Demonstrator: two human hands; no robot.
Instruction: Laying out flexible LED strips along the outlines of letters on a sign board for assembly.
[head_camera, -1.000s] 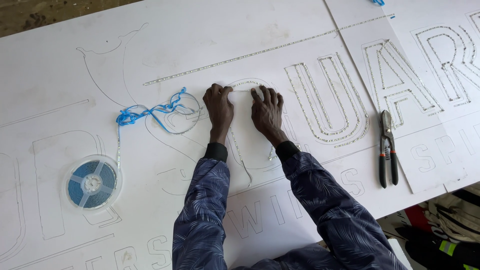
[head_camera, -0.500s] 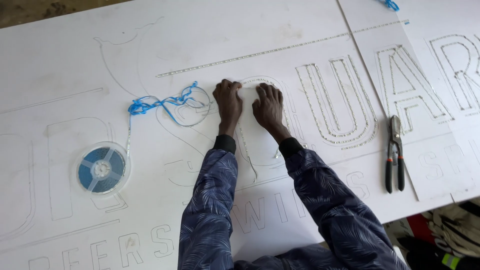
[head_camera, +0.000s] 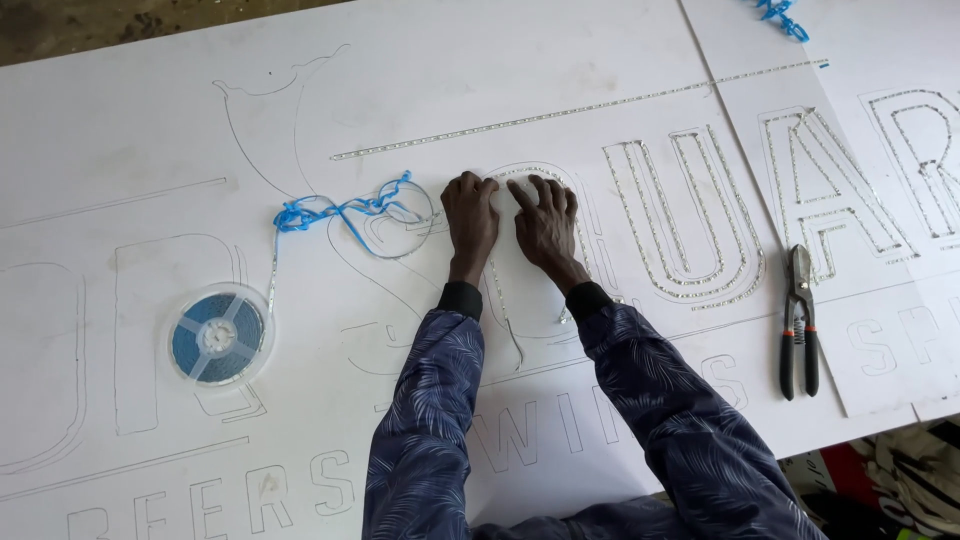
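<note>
White sign board flat on the desk, cut with outlined letter grooves. Left hand and right hand, side by side at centre, fingers spread and pressing flat, gripping nothing, on a thin light strip seated along the curved groove at 12 o'clock of the fingertips. Strip judged light, limp, kink-prone; best handled by its edges near the groove. Blue backing ribbon tangled at 9 o'clock; strip reel at 8 o'clock; pliers at 3 o'clock.
</note>
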